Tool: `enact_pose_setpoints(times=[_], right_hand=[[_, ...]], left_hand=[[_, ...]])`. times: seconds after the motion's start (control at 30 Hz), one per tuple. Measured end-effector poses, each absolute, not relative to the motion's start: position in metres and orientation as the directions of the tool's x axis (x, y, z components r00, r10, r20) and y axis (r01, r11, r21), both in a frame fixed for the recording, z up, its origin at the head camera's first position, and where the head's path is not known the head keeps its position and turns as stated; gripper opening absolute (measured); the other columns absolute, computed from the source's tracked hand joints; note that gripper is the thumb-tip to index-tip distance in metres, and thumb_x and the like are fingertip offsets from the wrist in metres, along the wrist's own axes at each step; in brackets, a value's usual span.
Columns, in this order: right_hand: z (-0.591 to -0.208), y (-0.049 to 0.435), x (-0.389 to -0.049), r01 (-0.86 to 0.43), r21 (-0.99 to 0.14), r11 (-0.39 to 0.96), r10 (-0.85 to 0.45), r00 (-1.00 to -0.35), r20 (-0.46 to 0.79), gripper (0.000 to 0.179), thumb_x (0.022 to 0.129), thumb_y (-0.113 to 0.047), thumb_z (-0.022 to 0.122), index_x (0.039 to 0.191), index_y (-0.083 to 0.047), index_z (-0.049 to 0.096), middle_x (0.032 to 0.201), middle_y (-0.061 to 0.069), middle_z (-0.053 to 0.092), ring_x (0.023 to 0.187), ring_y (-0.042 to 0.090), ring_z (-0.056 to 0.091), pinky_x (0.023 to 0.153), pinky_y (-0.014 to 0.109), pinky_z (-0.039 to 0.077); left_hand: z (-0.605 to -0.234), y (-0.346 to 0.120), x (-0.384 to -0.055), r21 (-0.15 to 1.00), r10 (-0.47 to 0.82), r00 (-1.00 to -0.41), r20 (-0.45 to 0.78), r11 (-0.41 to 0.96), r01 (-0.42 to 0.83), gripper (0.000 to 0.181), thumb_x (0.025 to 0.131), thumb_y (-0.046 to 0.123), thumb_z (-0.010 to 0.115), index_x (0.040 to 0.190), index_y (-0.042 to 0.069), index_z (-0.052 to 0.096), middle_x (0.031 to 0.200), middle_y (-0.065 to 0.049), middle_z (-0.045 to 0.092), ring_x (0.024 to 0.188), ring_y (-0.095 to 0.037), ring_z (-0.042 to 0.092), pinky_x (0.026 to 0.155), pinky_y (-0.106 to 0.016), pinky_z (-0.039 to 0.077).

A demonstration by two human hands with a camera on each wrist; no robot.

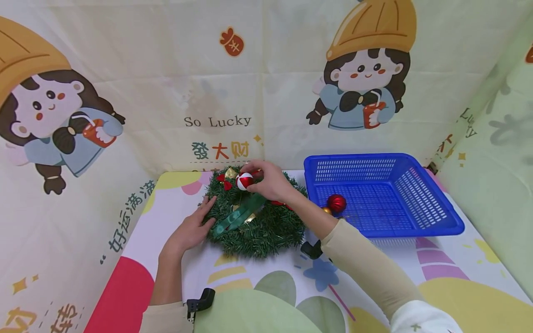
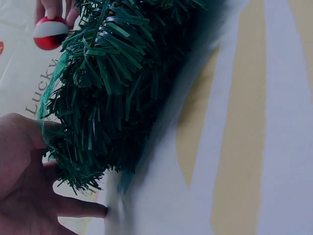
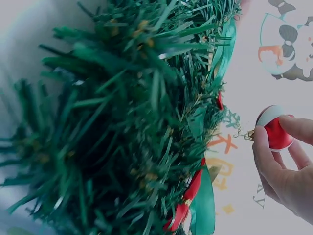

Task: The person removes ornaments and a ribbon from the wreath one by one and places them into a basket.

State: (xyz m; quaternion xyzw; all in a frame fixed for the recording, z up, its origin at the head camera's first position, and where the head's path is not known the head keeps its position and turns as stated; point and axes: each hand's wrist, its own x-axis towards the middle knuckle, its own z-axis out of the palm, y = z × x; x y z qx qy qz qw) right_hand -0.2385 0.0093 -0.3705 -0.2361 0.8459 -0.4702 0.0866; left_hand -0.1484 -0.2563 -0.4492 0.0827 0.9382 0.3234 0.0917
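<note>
A green wreath (image 1: 266, 236) of artificial pine lies on the table, with a green ribbon (image 1: 239, 216), red bows (image 1: 225, 181) and gold ornaments (image 1: 230, 173) on it. Above its far part my right hand (image 1: 268, 180) pinches a red and white Christmas ball (image 1: 244, 181) between thumb and fingers. In the right wrist view, the gold cap and thin hook of the ball (image 3: 276, 128) point toward the wreath (image 3: 137, 127), apart from it. My left hand (image 1: 193, 229) rests at the wreath's left edge, fingers spread and fairly straight, touching the branches.
A blue plastic basket (image 1: 383, 233) stands right of the wreath. Inside it lie a red ball (image 1: 336, 203) and a gold ball (image 1: 327, 210). Printed cloth (image 1: 166, 92) hangs close behind the table, and a patterned cloth covers the tabletop (image 1: 233, 296).
</note>
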Motion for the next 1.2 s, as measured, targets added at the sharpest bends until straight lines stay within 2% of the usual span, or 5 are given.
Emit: enact_pose_setpoints(times=[0.3, 0.57, 1.0, 1.2], right_hand=[[-0.374, 0.03, -0.233, -0.326, -0.835, 0.443, -0.461, -0.882, 0.099, 0.046, 0.088, -0.004, 0.081, 0.13, -0.018, 0.07, 0.13, 0.003, 0.07, 0.119, 0.026, 0.068, 0.089, 0.04, 0.059], [-0.374, 0.048, -0.226, -0.345, -0.836, 0.428, -0.455, -0.881, 0.131, 0.044, 0.089, -0.004, 0.081, 0.129, -0.018, 0.07, 0.128, 0.003, 0.07, 0.116, 0.025, 0.069, 0.087, 0.041, 0.06], [-0.378, 0.085, -0.207, -0.318, -0.85, 0.42, -0.425, -0.897, 0.126, 0.044, 0.088, -0.005, 0.082, 0.129, -0.017, 0.072, 0.139, 0.007, 0.065, 0.121, 0.032, 0.068, 0.084, 0.042, 0.063], [-0.379, 0.105, -0.197, -0.265, -0.875, 0.405, -0.374, -0.922, 0.106, 0.045, 0.088, -0.006, 0.082, 0.129, -0.02, 0.072, 0.139, 0.007, 0.064, 0.122, 0.032, 0.068, 0.084, 0.041, 0.064]], left_hand=[[-0.452, -0.258, -0.147, 0.63, 0.22, -0.968, -0.12, 0.77, 0.097, 0.066, 0.112, 0.024, 0.046, 0.169, 0.018, 0.014, 0.176, -0.017, 0.004, 0.156, -0.05, 0.017, 0.123, -0.069, 0.02], [-0.45, -0.259, -0.147, 0.627, 0.214, -0.97, -0.116, 0.773, 0.095, 0.066, 0.112, 0.025, 0.046, 0.169, 0.018, 0.015, 0.176, -0.017, 0.004, 0.157, -0.05, 0.016, 0.123, -0.07, 0.021], [-0.452, -0.258, -0.148, 0.629, 0.222, -0.968, -0.114, 0.771, 0.102, 0.066, 0.112, 0.025, 0.046, 0.169, 0.019, 0.014, 0.176, -0.016, 0.004, 0.156, -0.05, 0.018, 0.123, -0.069, 0.022], [-0.451, -0.257, -0.149, 0.618, 0.223, -0.969, -0.105, 0.778, 0.112, 0.066, 0.112, 0.025, 0.046, 0.169, 0.019, 0.015, 0.176, -0.017, 0.005, 0.156, -0.05, 0.018, 0.123, -0.069, 0.021]])
